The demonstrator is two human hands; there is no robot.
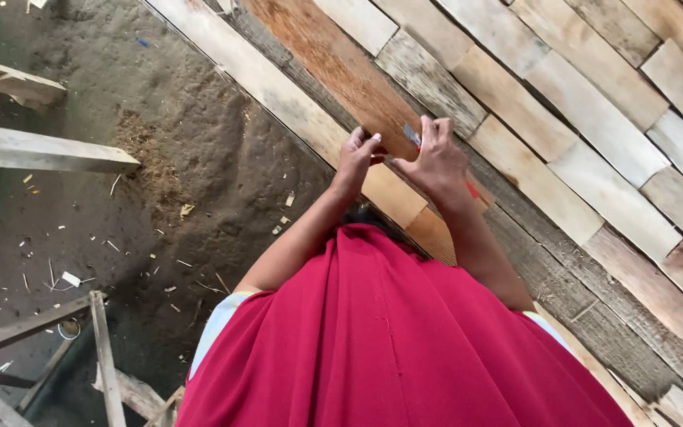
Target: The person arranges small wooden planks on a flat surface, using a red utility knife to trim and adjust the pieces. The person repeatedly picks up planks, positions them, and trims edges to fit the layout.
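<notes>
Both my hands meet in front of me over a reddish-brown wooden plank (333, 63). My right hand (436, 162) grips a small tool with a grey metal tip (412, 135) and a red part showing by the wrist. My left hand (356, 158) has its fingers pinched together right beside the tool's tip; what it pinches is too small to see. A red cloth (389, 340) covers my body below the arms.
Pale and grey wooden planks (594, 119) lie side by side across the right half. A dirt floor (160, 142) with sawdust and wood chips fills the left. Loose wooden beams (41, 150) lie at the left edge, and a wooden frame (100, 356) at the bottom left.
</notes>
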